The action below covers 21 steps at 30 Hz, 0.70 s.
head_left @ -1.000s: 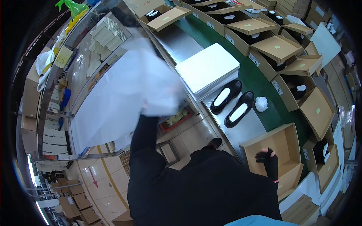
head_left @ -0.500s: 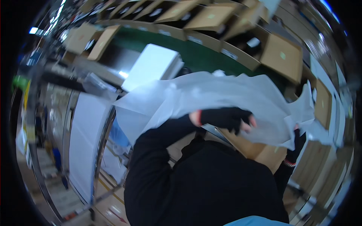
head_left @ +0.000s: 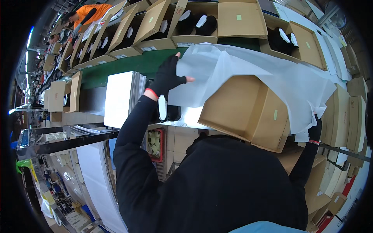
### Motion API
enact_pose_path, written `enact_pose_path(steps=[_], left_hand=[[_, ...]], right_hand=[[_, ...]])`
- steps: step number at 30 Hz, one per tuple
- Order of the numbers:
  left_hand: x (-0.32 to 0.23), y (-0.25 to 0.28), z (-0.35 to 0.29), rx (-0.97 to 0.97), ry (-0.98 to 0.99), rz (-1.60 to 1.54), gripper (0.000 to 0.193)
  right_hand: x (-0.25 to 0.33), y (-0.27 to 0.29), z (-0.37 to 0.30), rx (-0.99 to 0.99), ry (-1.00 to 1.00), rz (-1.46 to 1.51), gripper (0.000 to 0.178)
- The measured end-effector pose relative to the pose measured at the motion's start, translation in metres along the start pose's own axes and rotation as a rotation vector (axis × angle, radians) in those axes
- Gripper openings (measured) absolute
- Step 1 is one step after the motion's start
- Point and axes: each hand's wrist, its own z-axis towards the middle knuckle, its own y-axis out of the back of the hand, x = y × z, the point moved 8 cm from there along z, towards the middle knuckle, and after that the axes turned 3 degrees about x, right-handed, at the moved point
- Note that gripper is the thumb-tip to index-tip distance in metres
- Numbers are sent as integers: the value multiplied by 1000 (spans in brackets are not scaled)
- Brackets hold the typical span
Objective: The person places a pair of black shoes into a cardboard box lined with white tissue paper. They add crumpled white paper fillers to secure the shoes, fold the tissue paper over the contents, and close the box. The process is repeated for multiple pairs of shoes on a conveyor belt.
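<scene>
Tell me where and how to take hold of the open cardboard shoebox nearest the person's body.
Probably best to pinch the near rim of the cardboard shoebox, coming from the person's side: that edge is bare, while white tissue paper lies along the far side. The lid, open to the right, might swing if pulled.

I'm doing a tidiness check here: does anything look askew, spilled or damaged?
Nothing looks spilled or plainly damaged. The thin, translucent white paper sheet looks rumpled and uneven around the back of the open brown cardboard box, which itself seems slightly askew to the edge of the shiny metal bench.
</scene>
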Motion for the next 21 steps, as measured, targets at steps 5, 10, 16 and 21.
enact_pose_path(steps=[5,10,16,21], left_hand=[[23,-62,24,32,109,-14,91],[126,-91,4,200,370,639,67],[178,-80,-11,189,533,145,53],[172,-116,8,185,717,-257,79]], right_hand=[[-47,25,1,-30,14,50,56],[-54,45,-6,-5,54,-273,54],[-47,55,-12,58,16,-479,49],[-71,82,-31,43,25,-243,51]])
